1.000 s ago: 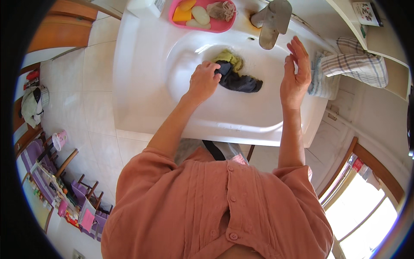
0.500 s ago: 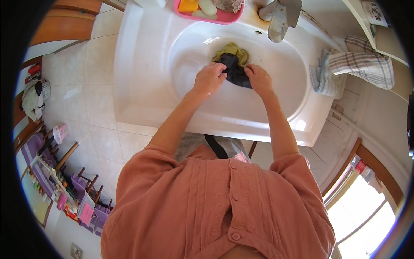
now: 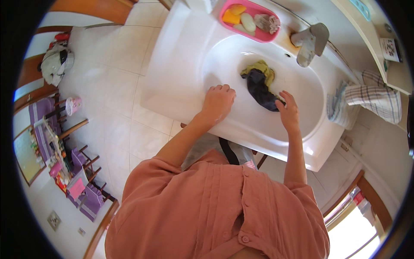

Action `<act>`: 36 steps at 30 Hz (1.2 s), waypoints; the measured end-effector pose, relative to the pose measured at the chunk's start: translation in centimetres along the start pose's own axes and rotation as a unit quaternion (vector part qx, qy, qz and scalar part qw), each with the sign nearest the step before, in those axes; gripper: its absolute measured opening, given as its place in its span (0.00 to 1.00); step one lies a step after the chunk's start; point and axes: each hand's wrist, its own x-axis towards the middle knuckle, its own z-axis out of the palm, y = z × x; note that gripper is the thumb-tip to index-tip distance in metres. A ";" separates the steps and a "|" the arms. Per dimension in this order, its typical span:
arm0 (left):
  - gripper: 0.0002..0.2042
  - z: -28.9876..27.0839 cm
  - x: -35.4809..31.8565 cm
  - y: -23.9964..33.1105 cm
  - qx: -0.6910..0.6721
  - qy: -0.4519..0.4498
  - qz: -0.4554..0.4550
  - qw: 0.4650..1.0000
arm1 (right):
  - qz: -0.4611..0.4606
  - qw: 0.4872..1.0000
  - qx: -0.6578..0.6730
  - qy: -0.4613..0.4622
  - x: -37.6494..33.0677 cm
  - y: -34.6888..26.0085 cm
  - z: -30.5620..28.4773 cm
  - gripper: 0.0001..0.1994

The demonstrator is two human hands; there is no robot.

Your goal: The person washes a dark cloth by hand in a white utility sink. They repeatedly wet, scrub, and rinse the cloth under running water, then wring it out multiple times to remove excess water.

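A white washbasin point(image 3: 194, 56) stands over a tiled floor. The right hand point(image 3: 288, 113) pinches the dark cloth point(image 3: 261, 88) lying in the bowl on a yellow-green cloth point(image 3: 261, 68). The left hand point(image 3: 217, 101) rests flat, fingers loosely curled, on the rim. Behind are a tap point(image 3: 308, 41) and a pink soap tray point(image 3: 250, 19).

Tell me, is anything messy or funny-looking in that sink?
Yes: a crumpled dark cloth lies on a yellow-green one in the white basin, where the right hand touches it. A checked towel hangs askew at the sink's edge.

A loose salmon-pink buttoned shirt with pleated front and rolled-up sleeves covers the person.
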 end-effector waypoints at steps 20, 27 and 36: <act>0.12 -0.9 1.2 0.5 -0.096 -0.045 0.008 0.994 | 0.185 0.977 -0.088 -0.061 7.0 0.5 6.4 0.17; 0.08 -1.5 1.2 -0.3 -0.185 -0.066 0.033 0.980 | 0.359 0.875 0.325 -0.029 4.2 0.5 5.5 0.14; 0.13 -1.0 5.4 0.8 -0.383 -0.116 0.054 0.915 | 0.286 0.853 0.409 0.154 1.1 -9.0 1.9 0.09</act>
